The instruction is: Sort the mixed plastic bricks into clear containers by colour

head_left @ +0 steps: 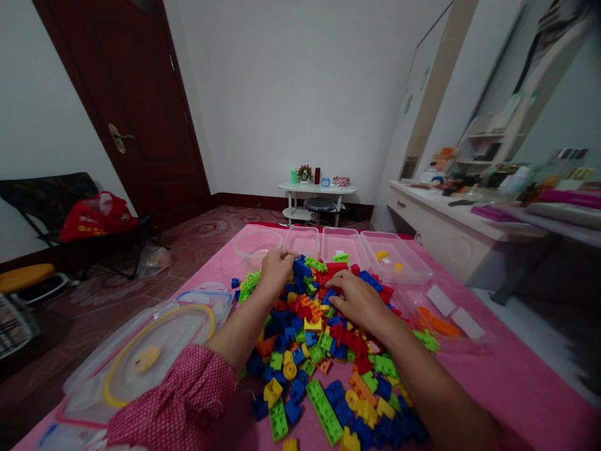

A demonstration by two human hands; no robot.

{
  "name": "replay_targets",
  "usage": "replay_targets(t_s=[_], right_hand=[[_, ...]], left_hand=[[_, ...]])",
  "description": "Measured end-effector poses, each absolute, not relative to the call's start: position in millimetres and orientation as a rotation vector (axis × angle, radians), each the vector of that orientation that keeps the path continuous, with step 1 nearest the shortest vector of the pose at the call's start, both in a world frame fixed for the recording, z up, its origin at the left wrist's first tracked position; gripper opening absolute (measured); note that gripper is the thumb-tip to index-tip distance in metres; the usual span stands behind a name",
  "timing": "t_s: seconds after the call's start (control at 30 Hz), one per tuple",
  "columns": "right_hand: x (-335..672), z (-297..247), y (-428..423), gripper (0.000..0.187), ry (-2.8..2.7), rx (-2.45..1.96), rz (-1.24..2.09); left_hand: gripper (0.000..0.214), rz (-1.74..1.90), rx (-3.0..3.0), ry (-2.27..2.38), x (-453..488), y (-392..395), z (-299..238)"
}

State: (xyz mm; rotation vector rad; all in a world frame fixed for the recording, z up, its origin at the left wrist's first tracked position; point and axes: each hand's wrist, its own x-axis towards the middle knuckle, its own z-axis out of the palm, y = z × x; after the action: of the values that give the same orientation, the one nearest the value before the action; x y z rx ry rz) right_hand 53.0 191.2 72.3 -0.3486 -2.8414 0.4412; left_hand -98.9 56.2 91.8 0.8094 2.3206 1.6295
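Observation:
A large heap of plastic building bricks (323, 341) in blue, red, green, yellow and orange covers the middle of a pink-topped table. At the heap's far left side is my left hand (277, 269), its fingers bent together beside dark blue bricks (303, 272); whatever they hold is hidden. My right hand (357, 297) reaches over the heap's far right part. Its thumb and fingers are apart, close to red and blue bricks. A long green brick (324, 412) lies at the near side of the heap.
Beyond the heap stand a round clear tub (257, 243) and several clear rectangular boxes, including one with a green brick (341, 257). Clear lids (154, 360) lie stacked at left. At right, another clear tray holds orange pieces (437, 322) and white cards (467, 324).

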Motion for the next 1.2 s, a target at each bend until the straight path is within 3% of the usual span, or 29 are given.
replay_targets(t_s=[0.1, 0.47, 0.57, 0.77, 0.83, 0.97, 1.07, 1.2], right_hand=[[53, 73, 191, 0.029, -2.848, -0.372, 0.442], [52, 75, 188, 0.028, -2.873, -0.343, 0.433], [52, 73, 192, 0.030, -2.876, -0.316, 0.424], [49, 65, 200, 0.032, -2.883, -0.258, 0.399], [48, 61, 203, 0.032, -2.870, -0.245, 0.374], [47, 55, 205, 0.031, -2.831, -0.221, 0.316], [47, 53, 204, 0.031, -2.827, -0.223, 0.299], [47, 53, 202, 0.031, -2.831, -0.239, 0.298]], left_hand=[[0.012, 1.851, 0.475, 1.760, -98, 52, 94], [0.020, 2.033, 0.165, 0.946, -81, 4, 129], [0.008, 1.992, 0.208, 1.160, -93, -8, 140], [0.024, 1.710, 0.613, 2.088, -129, -47, 140], [0.020, 1.463, 0.898, 2.289, -127, -67, 135], [0.026, 0.639, 1.433, 2.580, -93, -112, 119], [0.039, 0.169, 1.310, 2.902, -58, -141, 106], [0.046, 0.014, 0.939, 3.031, -28, -166, 94]])
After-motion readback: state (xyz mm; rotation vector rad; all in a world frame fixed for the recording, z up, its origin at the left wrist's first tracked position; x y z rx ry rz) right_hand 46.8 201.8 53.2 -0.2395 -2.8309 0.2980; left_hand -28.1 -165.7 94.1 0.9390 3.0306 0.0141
